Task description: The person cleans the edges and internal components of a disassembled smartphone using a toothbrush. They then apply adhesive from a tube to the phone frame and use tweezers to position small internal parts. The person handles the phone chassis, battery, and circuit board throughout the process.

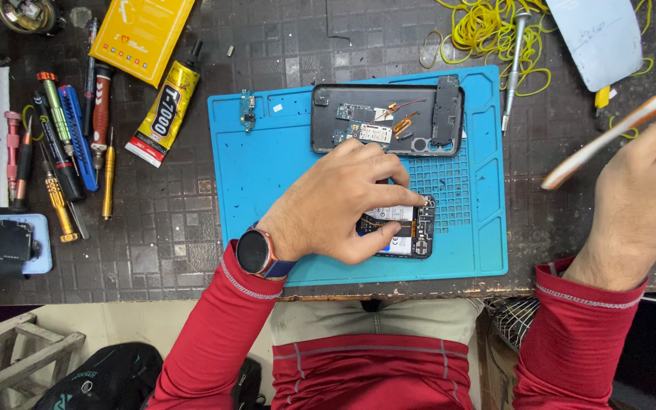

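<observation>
My left hand [339,201] rests on an opened phone body [411,228] lying on the blue work mat [267,175], fingers pinched around it with a fingertip on its inner parts. A watch sits on that wrist. My right hand [643,193] is raised at the right edge of the table, holding a thin orange and white pry tool [609,137] that slants up to the right. A black phone back cover [387,118] with small boards and flex cables lies at the mat's far edge, just beyond my left hand.
Several screwdrivers [62,144] lie at the left, beside a glue tube [165,114] and a yellow packet [142,30]. A small connector board [247,110] sits on the mat. Yellow rubber bands [487,26], a metal screwdriver [512,68] and a pale blue sheet [597,38] lie at the far right.
</observation>
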